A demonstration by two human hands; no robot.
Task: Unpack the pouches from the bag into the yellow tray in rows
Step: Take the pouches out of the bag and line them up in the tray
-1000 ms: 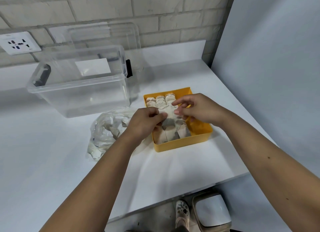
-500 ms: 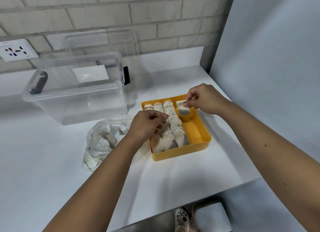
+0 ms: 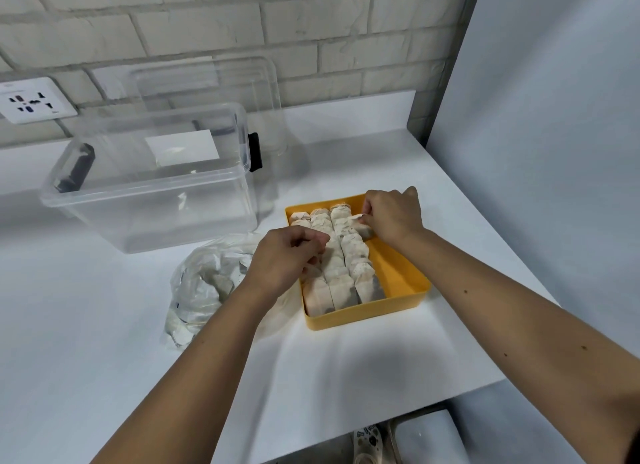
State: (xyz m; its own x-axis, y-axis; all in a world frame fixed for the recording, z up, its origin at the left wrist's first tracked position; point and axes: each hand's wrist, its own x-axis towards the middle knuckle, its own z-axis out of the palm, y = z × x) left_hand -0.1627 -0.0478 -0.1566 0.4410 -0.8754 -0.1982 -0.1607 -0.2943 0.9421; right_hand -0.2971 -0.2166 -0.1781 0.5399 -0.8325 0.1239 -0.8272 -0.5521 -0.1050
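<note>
Pinched between the right hand [image 3: 393, 217] fingertips, one pouch [image 3: 360, 218] sits at the tray's 1 o'clock corner, beside the third row. At 9 o'clock of it, the left hand [image 3: 289, 255] curls over the rows of pouches [image 3: 341, 273]; whether its grip holds one cannot be told. Both hover in the yellow tray [image 3: 398, 276] on the white desk [image 3: 346, 366]. At the tray's 9 o'clock lies the crumpled clear bag [image 3: 204, 283], and beyond that, at 11 o'clock, a clear bin [image 3: 152, 189].

Yellow tray [image 3: 401, 276], beige speckled pouches [image 3: 341, 283], clear bag [image 3: 204, 287], white table [image 3: 104, 325]
</note>
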